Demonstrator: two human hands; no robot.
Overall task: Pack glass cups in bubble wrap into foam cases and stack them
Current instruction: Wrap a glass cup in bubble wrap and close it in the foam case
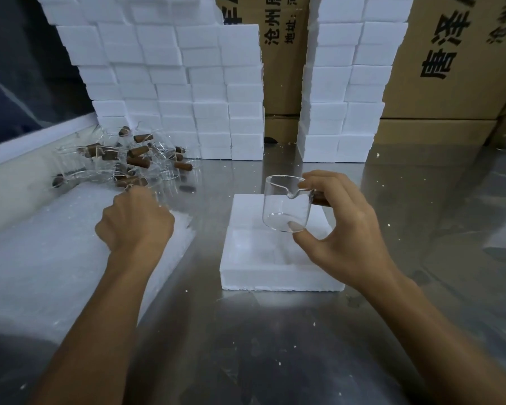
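The right hand (342, 226) pinches a glass cup (287, 203) in the air just above an open foam case (278, 276) on the steel bench (246, 346). The thumb lies under the cup's base and the fingers curl over its rim and brown handle (319, 201), most of which they hide. The cup stands nearly upright, mouth up, tilted a little; its pouring spout faces the camera and the handle sticks out to the right.

The left hand (135, 220) is curled, knuckles up, at the near edge of a heap of cups (123, 162) lying on their sides, handles pointing all ways. It blurs, and what its fingers hold, if anything, cannot be told. Under it a sheet of bubble wrap (56, 258) spreads over the bench's left side, cut off by the frame edge.

Behind stand two stacks of closed foam cases (187, 92), tops out of view, and printed cardboard boxes (450, 68), partly hidden.
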